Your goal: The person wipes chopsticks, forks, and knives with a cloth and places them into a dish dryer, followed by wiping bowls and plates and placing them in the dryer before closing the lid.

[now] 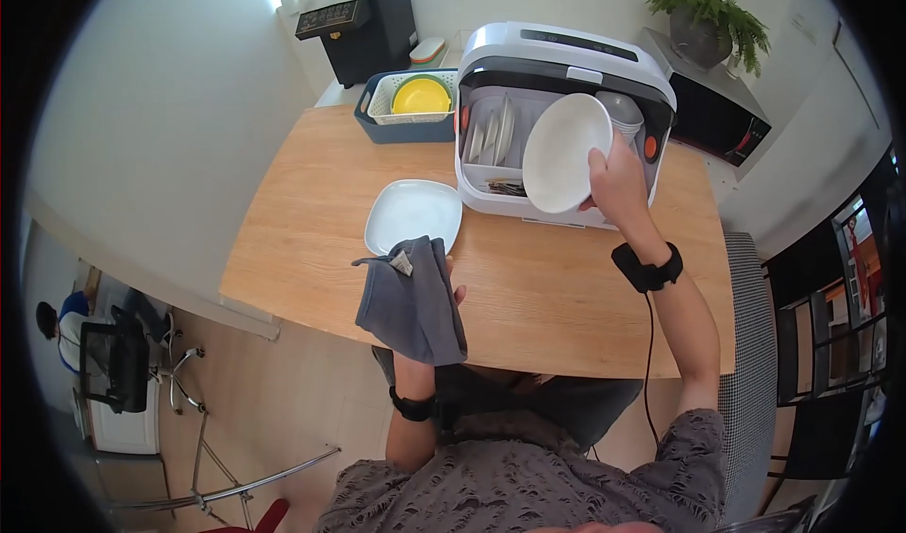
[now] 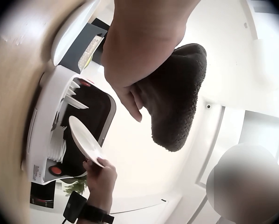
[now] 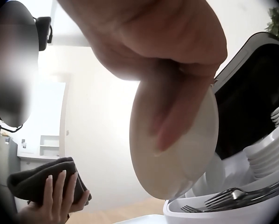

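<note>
A white oval dish (image 1: 567,153) is pinched at its right edge by my right hand (image 1: 620,182), tilted up in front of the open white dish machine (image 1: 566,37). In the right wrist view the fingers lie against the dish (image 3: 176,154). A grey cloth (image 1: 411,302) drapes over my left hand (image 1: 453,283), mostly hiding it in the head view. The right wrist view shows the left hand (image 3: 55,200) with its fingers around the folded cloth (image 3: 41,179). Beyond the cloth, a white square plate (image 1: 413,214) lies on the table.
Plates (image 1: 493,136), stacked bowls (image 1: 620,113) and cutlery (image 1: 507,188) stand inside the machine. A blue basket (image 1: 406,134) with a yellow bowl (image 1: 422,95) is at its left. Behind are a plant (image 1: 708,23) and a black appliance (image 1: 703,108). A cable (image 1: 649,372) hangs from the right wrist.
</note>
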The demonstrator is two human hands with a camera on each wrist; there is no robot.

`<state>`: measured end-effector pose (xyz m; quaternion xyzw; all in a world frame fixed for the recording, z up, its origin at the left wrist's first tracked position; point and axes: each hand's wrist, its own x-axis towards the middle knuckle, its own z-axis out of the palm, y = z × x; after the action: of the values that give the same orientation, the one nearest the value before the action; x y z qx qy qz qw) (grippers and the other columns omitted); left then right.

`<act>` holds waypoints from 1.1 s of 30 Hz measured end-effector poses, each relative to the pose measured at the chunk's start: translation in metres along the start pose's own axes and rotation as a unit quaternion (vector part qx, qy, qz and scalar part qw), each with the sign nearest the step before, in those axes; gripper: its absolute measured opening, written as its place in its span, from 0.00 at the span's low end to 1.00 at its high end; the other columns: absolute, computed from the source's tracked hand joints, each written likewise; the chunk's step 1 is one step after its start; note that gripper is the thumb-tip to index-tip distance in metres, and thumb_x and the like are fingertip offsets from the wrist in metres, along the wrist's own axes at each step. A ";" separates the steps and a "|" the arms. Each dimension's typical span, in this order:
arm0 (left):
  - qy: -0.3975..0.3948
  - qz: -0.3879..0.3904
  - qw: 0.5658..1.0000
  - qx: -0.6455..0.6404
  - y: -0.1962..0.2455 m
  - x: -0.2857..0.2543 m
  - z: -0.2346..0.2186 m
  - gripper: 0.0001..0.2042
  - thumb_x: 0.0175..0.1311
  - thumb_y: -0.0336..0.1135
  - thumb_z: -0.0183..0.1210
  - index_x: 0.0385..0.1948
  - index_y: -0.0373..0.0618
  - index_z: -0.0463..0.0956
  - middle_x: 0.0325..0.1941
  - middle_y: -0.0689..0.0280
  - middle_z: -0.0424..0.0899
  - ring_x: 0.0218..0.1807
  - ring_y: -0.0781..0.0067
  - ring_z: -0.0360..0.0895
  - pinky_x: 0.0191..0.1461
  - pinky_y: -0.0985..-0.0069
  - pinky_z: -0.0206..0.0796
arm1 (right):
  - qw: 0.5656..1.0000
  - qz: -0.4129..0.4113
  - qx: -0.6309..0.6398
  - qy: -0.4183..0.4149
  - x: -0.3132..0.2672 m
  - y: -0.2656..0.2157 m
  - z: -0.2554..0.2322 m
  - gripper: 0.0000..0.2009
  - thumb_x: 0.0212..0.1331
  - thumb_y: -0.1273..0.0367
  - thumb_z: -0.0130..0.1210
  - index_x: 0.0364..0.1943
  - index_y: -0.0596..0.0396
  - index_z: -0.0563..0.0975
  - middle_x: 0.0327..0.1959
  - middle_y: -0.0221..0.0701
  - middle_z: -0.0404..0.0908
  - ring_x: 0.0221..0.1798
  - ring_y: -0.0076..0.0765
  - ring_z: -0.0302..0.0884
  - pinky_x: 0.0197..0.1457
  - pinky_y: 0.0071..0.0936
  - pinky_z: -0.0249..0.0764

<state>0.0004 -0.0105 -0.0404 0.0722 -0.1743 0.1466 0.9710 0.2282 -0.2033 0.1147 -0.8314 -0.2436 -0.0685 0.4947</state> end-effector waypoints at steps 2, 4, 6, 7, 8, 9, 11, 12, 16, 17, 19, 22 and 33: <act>-0.042 -0.027 0.997 0.067 0.007 -0.003 -0.015 0.32 0.75 0.61 0.36 0.75 0.55 0.52 0.81 0.61 0.52 0.80 0.59 0.50 0.78 0.44 0.44 | 0.999 0.035 -0.012 -0.014 0.007 -0.009 0.008 0.21 0.63 0.74 0.41 0.58 0.73 0.66 0.26 0.53 0.82 0.24 0.53 0.84 0.23 0.43 0.80; 0.020 -0.024 0.936 0.351 0.008 0.000 -0.005 0.31 0.75 0.58 0.40 0.75 0.54 0.53 0.80 0.61 0.53 0.78 0.57 0.54 0.78 0.43 0.46 | 0.997 -0.029 -0.070 0.015 0.025 0.019 0.029 0.21 0.63 0.74 0.42 0.59 0.72 0.66 0.24 0.55 0.81 0.27 0.60 0.83 0.29 0.49 0.79; 0.061 -0.031 0.932 0.356 0.008 0.002 0.010 0.30 0.74 0.55 0.45 0.73 0.53 0.56 0.79 0.61 0.56 0.76 0.56 0.58 0.77 0.45 0.48 | 0.990 -0.071 -0.116 0.035 0.034 0.031 0.042 0.22 0.62 0.74 0.43 0.59 0.72 0.65 0.24 0.58 0.80 0.29 0.67 0.82 0.34 0.55 0.77; 0.069 -0.041 0.972 0.220 0.008 0.002 0.017 0.30 0.73 0.55 0.48 0.72 0.53 0.58 0.78 0.62 0.59 0.74 0.57 0.60 0.77 0.47 0.49 | 0.987 -0.080 -0.134 0.041 0.037 0.029 0.047 0.22 0.62 0.74 0.43 0.60 0.72 0.65 0.24 0.60 0.80 0.30 0.69 0.81 0.37 0.56 0.76; 0.075 -0.051 0.993 0.080 0.008 0.002 0.021 0.30 0.72 0.54 0.52 0.71 0.52 0.60 0.76 0.62 0.62 0.73 0.57 0.62 0.77 0.49 0.51 | 0.983 -0.089 -0.152 0.047 0.039 0.027 0.051 0.22 0.62 0.74 0.44 0.60 0.72 0.64 0.25 0.62 0.80 0.31 0.71 0.80 0.39 0.58 0.75; 0.069 -0.065 0.968 0.234 0.007 0.002 0.023 0.30 0.72 0.53 0.52 0.71 0.51 0.60 0.76 0.62 0.63 0.73 0.58 0.63 0.77 0.50 0.52 | 0.982 -0.095 -0.158 0.048 0.043 0.028 0.055 0.23 0.61 0.74 0.44 0.60 0.74 0.63 0.25 0.61 0.80 0.31 0.71 0.80 0.38 0.58 0.75; 0.051 -0.086 0.847 0.521 0.005 0.002 0.026 0.29 0.73 0.52 0.52 0.70 0.49 0.59 0.74 0.62 0.64 0.72 0.59 0.63 0.77 0.50 0.53 | 0.978 -0.109 -0.169 0.049 0.053 0.031 0.063 0.25 0.60 0.74 0.45 0.61 0.76 0.61 0.25 0.61 0.80 0.31 0.70 0.81 0.37 0.57 0.76; 0.041 -0.093 0.755 0.648 0.004 0.001 0.027 0.29 0.73 0.51 0.52 0.70 0.48 0.59 0.73 0.61 0.65 0.72 0.60 0.63 0.77 0.50 0.54 | 0.977 -0.106 -0.178 0.042 0.056 0.029 0.066 0.26 0.59 0.75 0.45 0.61 0.78 0.60 0.25 0.62 0.80 0.31 0.70 0.81 0.38 0.57 0.76; 0.074 -0.080 0.653 0.750 -0.001 -0.003 0.024 0.30 0.72 0.51 0.55 0.68 0.44 0.60 0.70 0.61 0.70 0.71 0.62 0.65 0.77 0.56 0.57 | 0.972 -0.100 -0.207 0.042 0.072 0.041 0.084 0.26 0.59 0.74 0.46 0.61 0.77 0.60 0.25 0.62 0.80 0.31 0.71 0.80 0.38 0.58 0.76; 0.088 -0.079 0.698 0.706 -0.001 -0.004 0.021 0.31 0.71 0.52 0.56 0.68 0.44 0.60 0.69 0.61 0.70 0.70 0.62 0.66 0.76 0.57 0.57 | 0.971 -0.101 -0.211 0.050 0.077 0.048 0.090 0.25 0.60 0.74 0.46 0.61 0.76 0.62 0.24 0.62 0.79 0.30 0.72 0.80 0.39 0.58 0.76; 0.104 -0.083 0.767 0.628 -0.001 -0.005 0.016 0.31 0.70 0.52 0.57 0.67 0.44 0.62 0.69 0.61 0.71 0.70 0.63 0.66 0.76 0.59 0.58 | 0.970 -0.095 -0.222 0.030 0.081 0.051 0.097 0.28 0.58 0.74 0.48 0.62 0.78 0.59 0.26 0.64 0.79 0.32 0.74 0.81 0.40 0.59 0.77; 0.099 -0.077 0.699 0.704 -0.003 -0.002 0.019 0.32 0.64 0.55 0.63 0.65 0.49 0.68 0.66 0.65 0.74 0.68 0.63 0.67 0.75 0.62 0.57 | 0.975 -0.081 -0.205 0.021 0.086 0.058 0.106 0.30 0.60 0.71 0.49 0.63 0.78 0.58 0.28 0.64 0.80 0.34 0.75 0.81 0.41 0.59 0.78; 0.110 -0.101 0.724 0.674 -0.013 0.004 0.002 0.33 0.59 0.58 0.67 0.63 0.52 0.72 0.66 0.67 0.75 0.69 0.61 0.67 0.75 0.62 0.54 | 0.985 -0.044 -0.164 -0.008 0.074 0.056 0.078 0.30 0.69 0.56 0.48 0.59 0.76 0.64 0.33 0.64 0.81 0.37 0.72 0.81 0.42 0.56 0.78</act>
<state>0.0069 -0.0219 -0.0385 0.7079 0.0865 0.1339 0.6881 0.3097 -0.1333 0.0572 -0.8901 -0.2699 -0.1223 0.3463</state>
